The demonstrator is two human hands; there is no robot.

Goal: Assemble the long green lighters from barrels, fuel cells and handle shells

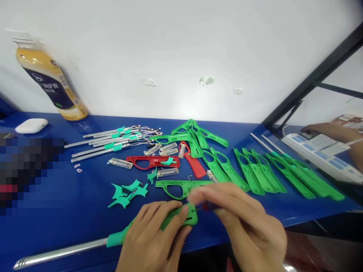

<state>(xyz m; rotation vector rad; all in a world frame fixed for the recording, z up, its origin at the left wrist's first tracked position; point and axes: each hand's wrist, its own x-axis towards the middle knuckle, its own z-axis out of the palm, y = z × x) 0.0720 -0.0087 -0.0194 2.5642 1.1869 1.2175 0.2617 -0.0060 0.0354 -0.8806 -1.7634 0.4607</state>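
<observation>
My left hand (159, 230) is wrapped round the green handle of a long-nosed gas lighter (65, 253), whose silver barrel points to the lower left. At the handle's end, my right hand (244, 223) grips a small screwdriver (209, 206) with a dark blue and red handle, blurred and mostly hidden by the fingers. Its thin shaft reaches the lighter's end near a dark slot. Just beyond both hands lies an open green handle shell (176, 189). Several teal triggers (124, 194) lie to the left of it.
Behind are silver lighter barrels with wires (99, 149), a red handle shell (141, 162), clear fuel tanks (120, 163) and green shells (256, 173). Finished-looking lighters (309, 175) lie at right. A yellow bottle (51, 79) stands against the wall. Another person's arm (326, 128) shows beyond the black frame.
</observation>
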